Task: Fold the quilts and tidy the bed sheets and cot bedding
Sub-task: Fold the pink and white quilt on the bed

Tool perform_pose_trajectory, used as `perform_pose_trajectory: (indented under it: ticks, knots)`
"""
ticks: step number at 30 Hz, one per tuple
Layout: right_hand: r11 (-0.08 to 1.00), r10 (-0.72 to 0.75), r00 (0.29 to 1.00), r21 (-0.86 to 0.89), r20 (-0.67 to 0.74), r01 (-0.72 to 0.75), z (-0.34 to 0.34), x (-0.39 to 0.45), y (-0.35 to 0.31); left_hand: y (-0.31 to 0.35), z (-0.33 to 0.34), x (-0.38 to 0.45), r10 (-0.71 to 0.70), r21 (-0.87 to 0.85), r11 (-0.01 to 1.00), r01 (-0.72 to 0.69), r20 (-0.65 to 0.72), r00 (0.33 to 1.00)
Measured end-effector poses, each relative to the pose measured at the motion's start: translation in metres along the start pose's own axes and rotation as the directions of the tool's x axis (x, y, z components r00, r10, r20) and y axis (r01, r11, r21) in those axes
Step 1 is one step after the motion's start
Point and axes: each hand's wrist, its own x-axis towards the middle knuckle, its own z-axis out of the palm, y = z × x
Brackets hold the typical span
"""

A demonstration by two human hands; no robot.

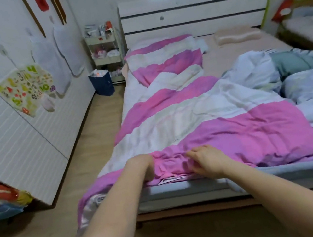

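A pink and white striped quilt [202,115] lies crumpled along the left half of the bed, its near corner hanging over the foot. My left hand [141,167] grips the quilt's pink near edge, fingers curled into the cloth. Just to its right, my right hand [206,160] pinches the same pink edge. A pale blue patterned quilt [309,87] is bunched on the bed's right side. A beige sheet [230,58] covers the mattress, and a beige pillow [238,35] rests by the headboard.
A white wardrobe [22,134] with stickers lines the left wall, with a strip of wooden floor [92,132] between it and the bed. A shelf trolley [105,51] and a blue bag [101,83] stand in the far corner. A cot [308,28] adjoins the bed at right.
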Motion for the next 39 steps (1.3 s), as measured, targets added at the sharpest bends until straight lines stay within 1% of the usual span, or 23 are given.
perform_pose_trajectory:
  ticks: [4,6,8,11,13,15,16,17,18,19,22,24,25,27,29,30,31,32,33,34,35,37,39]
  knots:
    - [0.951,0.308,0.935,0.068,-0.174,-0.300,-0.008,-0.027,0.068,0.104,-0.042,0.025,0.306,-0.024,0.950,-0.311,-0.111,0.945]
    - [0.886,0.463,0.858,0.096,-0.224,-0.453,-0.012,-0.044,0.111,0.156,-0.054,0.038,0.415,0.019,0.907,-0.420,-0.212,0.885]
    - [0.775,0.631,0.736,0.159,-0.244,-0.612,-0.010,-0.062,0.154,0.205,-0.060,0.053,0.473,0.016,0.872,-0.490,-0.287,0.833]
    - [0.559,0.829,0.528,0.252,-0.183,-0.790,0.001,-0.084,0.204,0.258,-0.062,0.071,0.503,-0.039,0.838,-0.544,-0.329,0.799]
    - [0.401,0.915,0.391,0.322,-0.100,-0.858,0.014,-0.097,0.230,0.285,-0.058,0.084,0.505,-0.059,0.836,-0.546,-0.309,0.806]
    - [0.214,0.960,0.274,0.489,0.052,-0.845,0.023,-0.108,0.247,0.302,-0.051,0.095,0.500,-0.068,0.841,-0.537,-0.282,0.819]
    - [0.123,0.957,0.255,0.599,0.140,-0.791,0.028,-0.113,0.255,0.312,-0.047,0.102,0.500,-0.069,0.841,-0.536,-0.277,0.821]
    - [0.064,0.943,0.267,0.680,0.198,-0.730,0.033,-0.117,0.259,0.319,-0.044,0.106,0.504,-0.061,0.841,-0.538,-0.274,0.819]
    - [0.061,0.933,0.296,0.723,0.204,-0.689,0.038,-0.121,0.261,0.326,-0.040,0.109,0.510,-0.049,0.839,-0.541,-0.272,0.816]
    - [0.124,0.932,0.330,0.719,0.153,-0.684,0.040,-0.119,0.258,0.327,-0.038,0.111,0.513,-0.033,0.841,-0.540,-0.270,0.815]
    - [0.425,0.897,0.397,0.621,-0.193,-0.659,0.008,-0.124,0.256,0.338,-0.041,0.097,0.519,-0.019,0.832,-0.555,-0.331,0.788]
    - [0.516,0.855,0.349,0.560,-0.385,-0.648,-0.030,-0.139,0.264,0.352,-0.056,0.082,0.521,-0.059,0.783,-0.620,-0.483,0.704]
    - [0.520,0.848,0.319,0.548,-0.424,-0.655,-0.041,-0.152,0.268,0.360,-0.064,0.073,0.540,-0.073,0.735,-0.674,-0.538,0.647]
    - [0.453,0.883,0.284,0.514,-0.375,-0.729,-0.035,-0.181,0.271,0.371,-0.070,0.059,0.632,-0.050,0.645,-0.762,-0.526,0.569]
    - [0.314,0.948,0.254,0.430,-0.192,-0.846,0.003,-0.206,0.257,0.377,-0.061,0.047,0.712,-0.011,0.651,-0.759,-0.339,0.615]
    - [0.299,0.954,0.267,0.352,-0.138,-0.887,0.014,-0.197,0.240,0.356,-0.059,0.046,0.709,0.004,0.674,-0.739,-0.285,0.645]
    - [0.262,0.965,0.241,0.280,-0.108,-0.924,0.024,-0.195,0.232,0.350,-0.057,0.044,0.697,0.020,0.698,-0.716,-0.249,0.672]
    - [0.228,0.969,0.199,0.224,-0.144,-0.948,0.023,-0.189,0.228,0.343,-0.061,0.043,0.675,0.034,0.725,-0.688,-0.234,0.699]
    - [0.234,0.957,0.194,0.180,-0.215,-0.955,0.016,-0.177,0.228,0.333,-0.069,0.045,0.651,0.051,0.750,-0.660,-0.233,0.722]
    - [0.286,0.934,0.238,0.158,-0.266,-0.945,0.005,-0.157,0.221,0.310,-0.078,0.048,0.631,0.074,0.770,-0.634,-0.232,0.740]
    - [0.379,0.895,0.328,0.127,-0.301,-0.917,-0.009,-0.135,0.211,0.285,-0.088,0.051,0.609,0.095,0.791,-0.605,-0.228,0.760]
    - [0.555,0.807,0.508,0.097,-0.301,-0.826,-0.031,-0.091,0.187,0.240,-0.101,0.059,0.559,0.111,0.828,-0.550,-0.242,0.793]
    - [0.680,0.723,0.631,0.134,-0.280,-0.721,-0.052,-0.032,0.144,0.176,-0.105,0.067,0.504,0.079,0.861,-0.503,-0.273,0.819]
